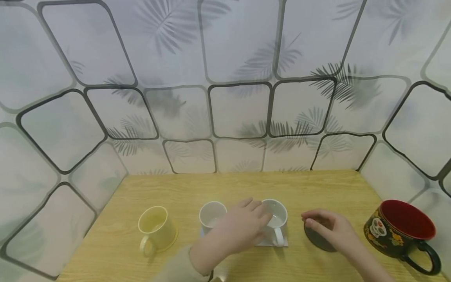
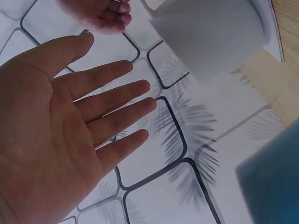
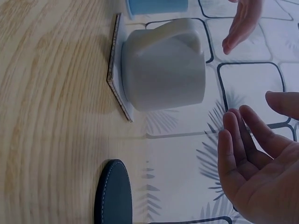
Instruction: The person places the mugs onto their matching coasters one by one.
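Note:
My left hand (image 1: pixel 236 227) hovers over the wood-grain table with its fingers spread, nearest to a white mug (image 1: pixel 276 215), and holds nothing. That mug stands upright on a square white coaster (image 3: pixel 122 70), its handle toward me. Partly behind my left forearm is a mug with a white inside (image 1: pixel 212 213); its outside looks light blue in the right wrist view. My right hand (image 1: pixel 332 227), fingers loosely bent and grasping nothing, is above a round black coaster (image 1: pixel 318 237) with stitched edging. In the right wrist view it is apart from the coaster.
On the left a yellow mug (image 1: pixel 154 227) stands on a round yellow coaster (image 1: pixel 173 235). At far right a black mug (image 1: pixel 396 231) with a skull, flowers and red inside stands on the table (image 1: pixel 239 182). Patterned white walls (image 1: pixel 239 109) enclose the back and sides.

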The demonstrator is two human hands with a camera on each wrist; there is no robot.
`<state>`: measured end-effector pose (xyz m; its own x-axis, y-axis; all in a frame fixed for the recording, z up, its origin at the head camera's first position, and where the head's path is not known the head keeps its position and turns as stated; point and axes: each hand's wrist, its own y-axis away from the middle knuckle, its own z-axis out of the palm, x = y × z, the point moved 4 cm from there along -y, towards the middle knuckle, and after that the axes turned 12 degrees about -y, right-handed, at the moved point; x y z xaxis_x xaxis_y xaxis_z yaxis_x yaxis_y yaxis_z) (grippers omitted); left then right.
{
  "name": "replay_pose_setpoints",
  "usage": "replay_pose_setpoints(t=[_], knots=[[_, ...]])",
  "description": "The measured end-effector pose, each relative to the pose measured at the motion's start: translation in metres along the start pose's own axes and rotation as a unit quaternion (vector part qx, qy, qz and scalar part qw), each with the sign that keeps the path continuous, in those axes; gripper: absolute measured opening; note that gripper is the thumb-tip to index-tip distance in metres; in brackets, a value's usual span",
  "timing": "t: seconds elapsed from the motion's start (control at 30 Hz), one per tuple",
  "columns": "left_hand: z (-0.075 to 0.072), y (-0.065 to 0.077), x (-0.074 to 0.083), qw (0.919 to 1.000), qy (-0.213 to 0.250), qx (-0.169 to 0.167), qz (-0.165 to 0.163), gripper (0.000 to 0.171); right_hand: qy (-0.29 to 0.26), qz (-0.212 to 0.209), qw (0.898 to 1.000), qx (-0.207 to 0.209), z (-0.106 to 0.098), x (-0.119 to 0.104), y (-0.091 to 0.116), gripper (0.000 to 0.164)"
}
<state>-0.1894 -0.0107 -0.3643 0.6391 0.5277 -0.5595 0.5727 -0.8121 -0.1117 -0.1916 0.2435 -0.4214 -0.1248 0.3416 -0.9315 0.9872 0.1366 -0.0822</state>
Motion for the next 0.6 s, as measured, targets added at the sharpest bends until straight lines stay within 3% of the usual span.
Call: replay_pose_setpoints(t=[0.23,0.6], knots=[[-0.006,-0.006,0.009,0.9997,0.003,0.014,0.018,0.040,-0.016,0.010,1.000,0.002,-0.010,-0.001,0.002,0.027],[0.000,-0.015,0.022,0.9981,0.005,0.031,0.053,0.045,-0.007,0.052,0.999,0.016,-0.033,0.002,0.009,0.034]])
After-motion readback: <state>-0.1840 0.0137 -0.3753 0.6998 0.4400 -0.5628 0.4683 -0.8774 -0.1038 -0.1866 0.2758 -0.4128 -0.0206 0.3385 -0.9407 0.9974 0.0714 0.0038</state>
